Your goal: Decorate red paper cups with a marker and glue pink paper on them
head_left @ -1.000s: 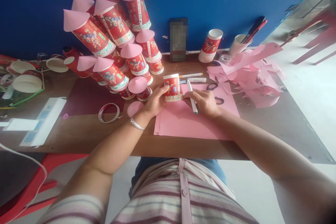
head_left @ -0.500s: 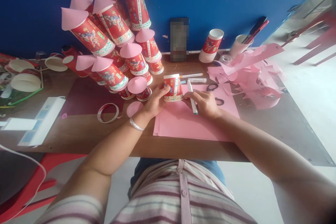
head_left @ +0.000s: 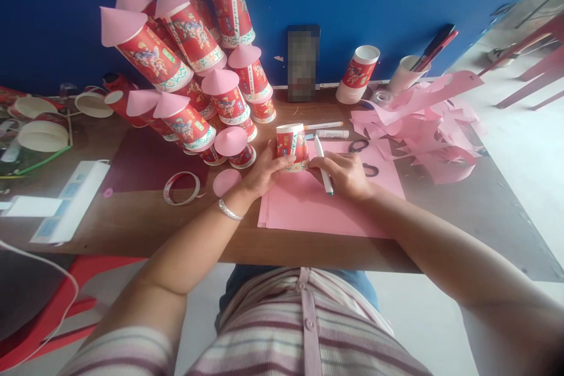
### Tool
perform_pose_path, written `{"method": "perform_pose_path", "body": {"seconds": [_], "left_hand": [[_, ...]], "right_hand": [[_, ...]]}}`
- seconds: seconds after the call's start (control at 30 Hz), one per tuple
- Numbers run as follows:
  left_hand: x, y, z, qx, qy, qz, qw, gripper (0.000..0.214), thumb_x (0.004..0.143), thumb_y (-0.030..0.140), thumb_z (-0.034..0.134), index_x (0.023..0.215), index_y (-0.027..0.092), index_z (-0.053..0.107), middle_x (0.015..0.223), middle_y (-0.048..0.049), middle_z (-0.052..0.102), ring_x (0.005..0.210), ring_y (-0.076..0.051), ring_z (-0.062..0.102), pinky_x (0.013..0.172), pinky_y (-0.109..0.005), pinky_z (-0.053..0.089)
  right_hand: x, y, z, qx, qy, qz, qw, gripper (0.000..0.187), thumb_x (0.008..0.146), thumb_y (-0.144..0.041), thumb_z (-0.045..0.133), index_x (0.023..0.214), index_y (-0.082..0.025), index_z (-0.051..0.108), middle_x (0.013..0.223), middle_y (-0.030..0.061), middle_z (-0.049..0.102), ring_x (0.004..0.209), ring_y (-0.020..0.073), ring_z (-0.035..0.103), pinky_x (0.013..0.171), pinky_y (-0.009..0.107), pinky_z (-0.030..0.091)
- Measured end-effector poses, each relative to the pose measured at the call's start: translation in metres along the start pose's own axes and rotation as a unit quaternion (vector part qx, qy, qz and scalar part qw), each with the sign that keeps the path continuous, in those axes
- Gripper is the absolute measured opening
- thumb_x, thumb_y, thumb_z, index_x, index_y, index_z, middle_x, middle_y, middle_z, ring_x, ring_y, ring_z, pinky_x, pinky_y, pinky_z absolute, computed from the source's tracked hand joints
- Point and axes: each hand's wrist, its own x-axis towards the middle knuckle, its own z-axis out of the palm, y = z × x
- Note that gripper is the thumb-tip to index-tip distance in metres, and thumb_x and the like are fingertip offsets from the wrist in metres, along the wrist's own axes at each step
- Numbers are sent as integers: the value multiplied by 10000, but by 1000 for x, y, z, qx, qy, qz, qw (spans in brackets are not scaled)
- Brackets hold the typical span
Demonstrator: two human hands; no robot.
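My left hand (head_left: 265, 171) grips a red printed paper cup (head_left: 292, 144) with a white rim on top and a patterned pale band round its bottom. Its thumb lies across the lower front of the cup. A white marker (head_left: 323, 164) is in my right hand (head_left: 346, 175), slanting down with its greenish end towards me. The right fingertips are close to the cup's lower right side; whether they touch it I cannot tell. Beneath both hands lies a stack of pink paper sheets (head_left: 317, 211). Scissors handles (head_left: 359, 145) show on the sheets beside my right hand.
Red cups with pink paper cones (head_left: 185, 29) stand stacked at the back left. Pink paper scraps (head_left: 434, 123) pile up on the right, near a pen cup (head_left: 406, 73) and a red cup (head_left: 359, 73). A cut cup ring (head_left: 181, 188) and a power strip (head_left: 73, 202) lie left.
My left thumb has slid right across the lower front of the cup, and the cup's printed face has turned slightly. The marker stays in my right hand. The whole view has shifted a little.
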Motion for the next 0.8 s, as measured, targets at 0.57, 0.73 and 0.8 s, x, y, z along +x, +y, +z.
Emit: {"method": "perform_pose_path", "body": {"seconds": [0.57,0.73,0.8], "left_hand": [[3,-9,-8,25,24,-1,999,617,757,371,948,1288,248,659,1305,-76,739,1266,-301,678,1132,-474,526],[3,-7,-5,96,-3,8,995,631,788,346,942,1349,239,672,1278,-89,731,1216,-285,686,1137,-481,519],[3,-5,-3,84,-2,0,997,623,770,328,955,1318,224,678,1203,-80,749,1165,-282,703,1116,-484,527]], "right_hand": [[-1,1,-5,2,-28,-1,1000,222,1124,-251,543,1068,-222,756,672,-35,621,533,97,501,531,248,349],[2,-2,-7,25,-20,-30,999,138,1095,-205,604,1067,-219,739,713,-30,645,556,97,537,547,245,379],[3,-2,-7,35,-3,-36,999,99,1087,-193,621,1076,-214,717,742,-26,663,571,98,568,545,240,389]]}}
